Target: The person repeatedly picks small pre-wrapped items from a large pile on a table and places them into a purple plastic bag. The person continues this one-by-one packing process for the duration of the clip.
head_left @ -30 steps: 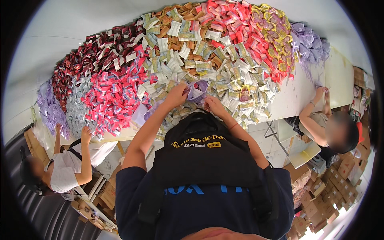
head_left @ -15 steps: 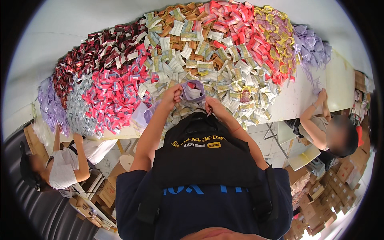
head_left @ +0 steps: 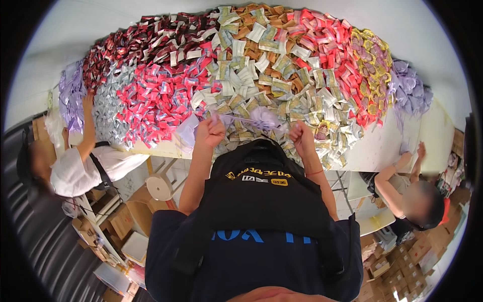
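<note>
My left hand (head_left: 210, 132) and my right hand (head_left: 301, 135) are both closed, held apart above the near edge of the table. Between them hangs a small lilac drawstring pouch (head_left: 263, 119), its thin strings stretched out to each fist. The pouch bulges in the middle. Behind it a big heap of flat packets (head_left: 251, 70) covers the white table (head_left: 382, 146): pale green and brown ones straight ahead, pink-red ones (head_left: 161, 95) to the left.
Dark red, silver and purple packets lie far left, yellow and lilac ones far right. One person (head_left: 85, 161) at the left reaches into the pile; another (head_left: 412, 196) sits at the right end. Cardboard boxes (head_left: 126, 221) and a tape roll (head_left: 160, 186) stand below.
My hands were together on the pouch; now they have drawn apart sideways, pulling its strings taut. The person at the left has raised an arm to the pile.
</note>
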The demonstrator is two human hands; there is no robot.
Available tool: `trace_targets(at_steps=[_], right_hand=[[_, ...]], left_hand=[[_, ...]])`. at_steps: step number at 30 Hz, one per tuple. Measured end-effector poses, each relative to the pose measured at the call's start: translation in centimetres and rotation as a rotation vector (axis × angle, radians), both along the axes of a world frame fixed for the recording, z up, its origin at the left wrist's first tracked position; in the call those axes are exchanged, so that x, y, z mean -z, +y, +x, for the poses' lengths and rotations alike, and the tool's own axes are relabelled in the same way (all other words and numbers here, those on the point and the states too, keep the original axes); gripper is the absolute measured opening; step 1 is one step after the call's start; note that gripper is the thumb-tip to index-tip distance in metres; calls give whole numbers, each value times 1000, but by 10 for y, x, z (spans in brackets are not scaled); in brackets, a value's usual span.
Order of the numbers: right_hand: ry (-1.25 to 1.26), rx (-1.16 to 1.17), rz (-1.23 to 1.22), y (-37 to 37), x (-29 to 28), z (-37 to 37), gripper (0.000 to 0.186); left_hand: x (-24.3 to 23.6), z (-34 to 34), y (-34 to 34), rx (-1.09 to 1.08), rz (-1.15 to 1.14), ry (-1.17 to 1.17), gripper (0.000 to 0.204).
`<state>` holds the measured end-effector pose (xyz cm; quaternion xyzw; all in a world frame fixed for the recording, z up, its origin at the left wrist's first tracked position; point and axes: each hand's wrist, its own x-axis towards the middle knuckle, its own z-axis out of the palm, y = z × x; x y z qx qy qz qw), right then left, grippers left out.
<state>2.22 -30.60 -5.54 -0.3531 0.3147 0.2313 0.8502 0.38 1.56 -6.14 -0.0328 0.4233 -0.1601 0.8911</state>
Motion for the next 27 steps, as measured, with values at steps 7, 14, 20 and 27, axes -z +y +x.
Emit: trace_targets(at_steps=[7,14,20,27], right_hand=[[-887,396,-1105,-76,-138,90,29],[-768,-229,-1501,59,-15,59,57],[-1003,-807,-1202,137,86,27,42],[-751,-455,-1475,68,48,138,35]], left_hand=[[-50,-33,-31,456,1499,-340,20],[40,-84,45,575,2192,-31,34],[66,-81,62,674,1925,4,23],[18,-46,29,591,1821,-266,8]])
